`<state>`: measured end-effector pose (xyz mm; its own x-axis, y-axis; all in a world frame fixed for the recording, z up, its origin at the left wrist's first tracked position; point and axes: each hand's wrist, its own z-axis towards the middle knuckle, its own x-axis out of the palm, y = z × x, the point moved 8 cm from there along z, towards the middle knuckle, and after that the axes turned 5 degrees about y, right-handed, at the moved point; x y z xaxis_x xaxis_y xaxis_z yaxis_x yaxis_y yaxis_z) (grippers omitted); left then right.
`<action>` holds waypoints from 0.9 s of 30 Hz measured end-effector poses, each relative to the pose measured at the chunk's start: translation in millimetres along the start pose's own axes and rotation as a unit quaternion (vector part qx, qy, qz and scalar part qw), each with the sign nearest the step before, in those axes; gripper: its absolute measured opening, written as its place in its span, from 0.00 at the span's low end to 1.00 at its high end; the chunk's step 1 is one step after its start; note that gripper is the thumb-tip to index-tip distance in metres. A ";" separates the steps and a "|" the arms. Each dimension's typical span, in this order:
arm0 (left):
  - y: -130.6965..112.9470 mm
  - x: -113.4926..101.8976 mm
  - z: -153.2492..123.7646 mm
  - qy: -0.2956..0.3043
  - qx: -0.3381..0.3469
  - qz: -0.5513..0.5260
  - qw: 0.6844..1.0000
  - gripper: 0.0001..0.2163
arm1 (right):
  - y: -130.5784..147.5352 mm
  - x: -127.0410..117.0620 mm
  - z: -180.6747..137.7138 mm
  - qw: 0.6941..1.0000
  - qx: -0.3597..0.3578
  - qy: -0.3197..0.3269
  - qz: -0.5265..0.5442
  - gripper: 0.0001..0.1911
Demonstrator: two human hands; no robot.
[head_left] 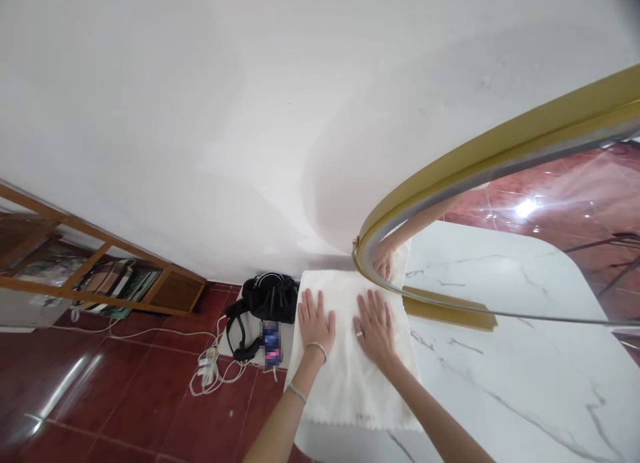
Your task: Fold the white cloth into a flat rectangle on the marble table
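Note:
A white cloth (345,376) with a zigzag-cut edge lies spread on the left end of a white marble-patterned table (505,389). My left hand (316,320) rests flat on the cloth's far left part, fingers apart, with a bracelet at the wrist. My right hand (374,324) lies flat on the cloth beside it, fingers spread, a ring on one finger. Neither hand grips anything. A round mirror with a gold frame (480,149) stands on the table against the wall and reflects a hand.
A black bag (265,301) sits at the table's far left corner, next to a blurred small object (271,343). White cables and a power strip (210,369) lie on the red tiled floor (125,396). A wooden shelf (100,276) lines the white wall.

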<state>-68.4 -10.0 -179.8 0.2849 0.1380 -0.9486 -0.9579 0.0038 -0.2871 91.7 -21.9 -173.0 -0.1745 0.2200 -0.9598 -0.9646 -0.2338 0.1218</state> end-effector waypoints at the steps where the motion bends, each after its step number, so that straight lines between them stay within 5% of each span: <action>1: -2.9 2.1 12.3 0.005 -0.003 -0.003 1.000 0.29 | -4.2 1.9 10.9 1.000 0.015 -0.004 -0.005 0.33; 6: -14.1 12.5 67.7 0.029 -0.009 -0.027 0.999 0.27 | -15.9 13.5 55.9 0.997 0.081 0.010 -0.003 0.28; 9: -12.7 11.2 66.1 0.038 0.004 -0.031 0.999 0.23 | -10.5 16.1 63.7 0.996 0.083 0.006 0.010 0.27; 14: 7.4 -11.9 -20.5 0.037 0.056 -0.009 0.998 0.24 | 22.6 18.5 45.0 0.997 -0.015 0.019 0.069 0.20; 19: 34.6 -39.2 -112.2 0.000 0.034 0.043 0.999 0.29 | 72.4 -2.8 -16.3 0.980 -0.153 0.050 0.117 0.17; 23: 29.2 -47.4 -147.2 -0.030 0.034 0.069 0.997 0.30 | 91.3 -25.2 -91.1 0.960 -0.229 0.102 0.126 0.38; 27: -0.9 -40.5 -165.5 -0.021 0.070 0.071 0.995 0.30 | 69.2 -31.6 -148.6 0.960 -0.205 0.155 0.109 0.41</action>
<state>-73.1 -179.5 -163.1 0.1477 0.1892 -0.9708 -0.9847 0.1193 -0.1266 59.8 -185.8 -171.8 -0.2352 -0.1548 -0.9595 -0.7419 -0.6092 0.2801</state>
